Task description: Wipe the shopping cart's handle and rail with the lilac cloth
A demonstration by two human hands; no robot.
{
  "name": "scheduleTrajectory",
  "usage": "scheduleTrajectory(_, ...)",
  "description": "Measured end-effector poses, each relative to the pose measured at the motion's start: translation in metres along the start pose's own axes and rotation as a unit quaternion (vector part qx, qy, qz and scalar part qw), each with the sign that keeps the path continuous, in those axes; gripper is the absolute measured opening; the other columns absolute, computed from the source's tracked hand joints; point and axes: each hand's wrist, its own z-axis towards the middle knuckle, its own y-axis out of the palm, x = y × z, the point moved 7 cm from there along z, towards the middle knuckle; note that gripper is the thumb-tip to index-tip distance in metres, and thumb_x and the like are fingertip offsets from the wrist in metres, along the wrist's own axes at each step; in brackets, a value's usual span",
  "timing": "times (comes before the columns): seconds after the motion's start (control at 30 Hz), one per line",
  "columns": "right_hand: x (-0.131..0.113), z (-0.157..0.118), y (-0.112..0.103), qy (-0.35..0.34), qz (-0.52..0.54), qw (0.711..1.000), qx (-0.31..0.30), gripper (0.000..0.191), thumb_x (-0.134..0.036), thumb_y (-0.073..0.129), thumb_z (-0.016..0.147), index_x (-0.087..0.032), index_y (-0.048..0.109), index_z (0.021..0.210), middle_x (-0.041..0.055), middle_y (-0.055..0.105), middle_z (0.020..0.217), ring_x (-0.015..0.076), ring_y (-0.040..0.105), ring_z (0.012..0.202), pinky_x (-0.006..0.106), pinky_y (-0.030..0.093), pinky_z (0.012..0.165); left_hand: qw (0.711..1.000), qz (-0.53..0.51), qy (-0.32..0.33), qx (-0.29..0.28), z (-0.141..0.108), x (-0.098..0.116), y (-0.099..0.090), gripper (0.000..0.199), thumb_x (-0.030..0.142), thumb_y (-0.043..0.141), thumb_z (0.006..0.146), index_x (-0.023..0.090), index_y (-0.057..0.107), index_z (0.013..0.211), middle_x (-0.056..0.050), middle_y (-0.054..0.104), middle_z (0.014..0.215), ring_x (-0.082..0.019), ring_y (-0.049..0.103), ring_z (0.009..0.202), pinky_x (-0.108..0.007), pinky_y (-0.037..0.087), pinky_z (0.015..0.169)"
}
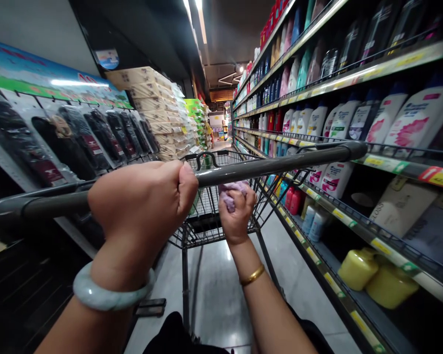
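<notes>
My left hand point(143, 201) is wrapped round the dark grey handle bar of a shopping cart point(276, 164), left of its middle. A pale green bangle point(110, 292) circles that wrist. Below the bar and farther forward, my right hand point(238, 211) is closed on a crumpled light purple cloth point(231, 191); part of the cloth is hidden by the fingers. A gold bracelet point(253, 275) is on the right wrist. Beyond both hands is the cart's black wire basket point(203, 236); its contents are mostly hidden, with something green inside.
On the right, long shelves point(387, 164) carry several shampoo bottles point(417, 118) and yellow containers point(358, 268). A rack of packaged black insoles or slippers point(84, 132) stands at the left. Beyond it rise stacked packs point(151, 105). The tiled aisle floor point(214, 295) runs straight ahead.
</notes>
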Motion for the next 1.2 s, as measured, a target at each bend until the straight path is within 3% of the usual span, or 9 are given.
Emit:
scheduleTrajectory(0.13, -0.019, -0.019, 0.024, -0.065, -0.001, 0.991, -0.115, 0.018, -0.031, 0.067, 0.085, -0.028, 0.072, 0.103, 0.0083, 0.053, 0.127, 0.0283, 0.044, 0.122, 0.049, 0.041, 0.107, 1.0, -0.003, 0.004, 0.006, 0.0, 0.002, -0.001, 0.049, 0.04, 0.022, 0.098, 0.02, 0.05, 0.063, -0.006, 0.048, 0.061, -0.016, 0.032, 0.051, -0.036, 0.01, 0.058)
scheduleTrajectory(0.3, 0.012, -0.074, 0.054, -0.028, -0.052, 0.98, -0.192, 0.019, -0.027, 0.067, 0.085, -0.026, 0.073, 0.103, 0.0093, 0.058, 0.126, 0.0296, 0.042, 0.12, 0.051, 0.038, 0.106, 1.0, 0.015, 0.001, 0.006, 0.0, 0.001, -0.001, 0.051, 0.039, 0.02, 0.099, 0.02, 0.051, 0.064, -0.007, 0.053, 0.062, -0.017, 0.036, 0.051, -0.037, 0.013, 0.055)
scheduleTrajectory(0.43, -0.007, -0.063, 0.053, -0.032, -0.039, 0.983, -0.176, 0.02, -0.027, 0.066, 0.086, -0.029, 0.074, 0.105, 0.0071, 0.057, 0.128, 0.0282, 0.044, 0.118, 0.049, 0.037, 0.106, 1.0, 0.022, -0.002, -0.001, 0.0, 0.002, 0.0, 0.051, 0.038, 0.02, 0.099, 0.021, 0.053, 0.064, -0.008, 0.056, 0.065, -0.019, 0.044, 0.054, -0.037, 0.015, 0.056)
scheduleTrajectory(0.53, -0.031, -0.051, 0.057, -0.096, -0.031, 0.979, -0.178, 0.025, -0.029, 0.065, 0.087, -0.033, 0.073, 0.111, 0.0044, 0.055, 0.133, 0.0289, 0.042, 0.122, 0.048, 0.034, 0.108, 1.0, 0.016, -0.006, -0.007, 0.001, 0.005, -0.001, 0.05, 0.038, 0.021, 0.098, 0.02, 0.053, 0.065, -0.007, 0.055, 0.064, -0.018, 0.043, 0.054, -0.037, 0.014, 0.056)
scheduleTrajectory(0.6, -0.035, -0.061, 0.066, -0.135, -0.038, 0.969, -0.203, 0.024, -0.029, 0.064, 0.089, -0.035, 0.071, 0.112, 0.0026, 0.057, 0.134, 0.0287, 0.04, 0.123, 0.047, 0.034, 0.106, 1.0, 0.011, -0.008, -0.006, 0.001, 0.007, -0.003, 0.05, 0.039, 0.022, 0.098, 0.02, 0.053, 0.064, -0.007, 0.054, 0.063, -0.017, 0.04, 0.052, -0.036, 0.013, 0.056)
scheduleTrajectory(0.77, -0.016, -0.119, 0.088, -0.156, -0.058, 0.945, -0.281, 0.019, -0.026, 0.062, 0.091, -0.034, 0.071, 0.107, -0.0003, 0.063, 0.127, 0.0263, 0.043, 0.118, 0.044, 0.032, 0.101, 1.0, 0.011, -0.004, 0.002, 0.002, 0.007, -0.003, 0.05, 0.039, 0.022, 0.098, 0.02, 0.055, 0.064, -0.007, 0.054, 0.062, -0.017, 0.041, 0.053, -0.035, 0.014, 0.055)
scheduleTrajectory(0.83, -0.014, -0.123, 0.086, -0.135, -0.046, 0.947, -0.286, 0.021, -0.027, 0.064, 0.09, -0.034, 0.07, 0.108, -0.0006, 0.063, 0.128, 0.026, 0.044, 0.118, 0.043, 0.032, 0.1, 1.0, -0.006, -0.006, 0.005, 0.002, 0.005, -0.002, 0.05, 0.038, 0.024, 0.098, 0.02, 0.058, 0.066, -0.007, 0.056, 0.063, -0.019, 0.046, 0.057, -0.035, 0.016, 0.056)
scheduleTrajectory(1.0, -0.007, -0.101, 0.074, -0.123, -0.054, 0.949, -0.285, 0.027, -0.029, 0.064, 0.09, -0.036, 0.07, 0.115, 0.0014, 0.058, 0.134, 0.0274, 0.041, 0.122, 0.043, 0.031, 0.103, 0.997, -0.069, -0.016, 0.01, 0.0, 0.002, -0.002, 0.049, 0.041, 0.027, 0.096, 0.02, 0.061, 0.068, -0.008, 0.055, 0.063, -0.021, 0.051, 0.061, -0.035, 0.021, 0.058)
scheduleTrajectory(1.2, 0.038, -0.144, 0.076, -0.176, -0.129, 0.906, -0.362, 0.017, -0.026, 0.056, 0.097, -0.033, 0.071, 0.102, 0.0008, 0.066, 0.116, 0.0224, 0.045, 0.103, 0.038, 0.035, 0.09, 0.997, -0.063, -0.004, 0.052, -0.002, 0.004, -0.008, 0.044, 0.039, 0.032, 0.096, 0.02, 0.055, 0.063, -0.006, 0.052, 0.06, -0.018, 0.042, 0.054, -0.036, 0.012, 0.059)
